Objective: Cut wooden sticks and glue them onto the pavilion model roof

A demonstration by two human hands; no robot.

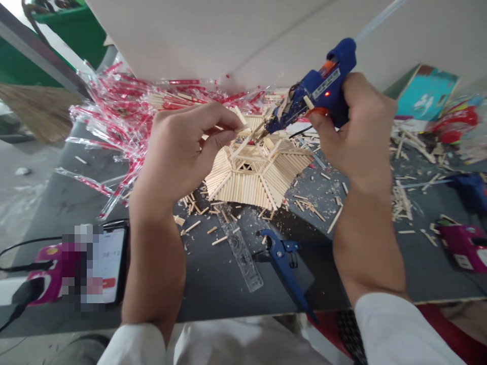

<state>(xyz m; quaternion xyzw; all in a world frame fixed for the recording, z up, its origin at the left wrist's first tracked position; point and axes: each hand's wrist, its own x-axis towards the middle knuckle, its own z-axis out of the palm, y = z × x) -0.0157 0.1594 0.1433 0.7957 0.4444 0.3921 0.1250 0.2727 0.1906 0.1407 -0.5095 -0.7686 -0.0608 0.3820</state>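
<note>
My right hand is wrapped round a blue hot glue gun, a clear glue stick jutting from its back and a small red light lit on its side. The gun's nozzle points down at the upper part of a model roof built of thin wooden sticks. On the left, my left hand pinches a short wooden stick between thumb and fingertips, just above the roof's top frame. Exactly where nozzle and stick meet the frame is hard to make out.
Blue cutters and a clear plastic ruler lie in front of the model among stick offcuts. Red-and-clear wrappers heap at back left. A phone and pink power strip sit left; another blue glue gun lies right.
</note>
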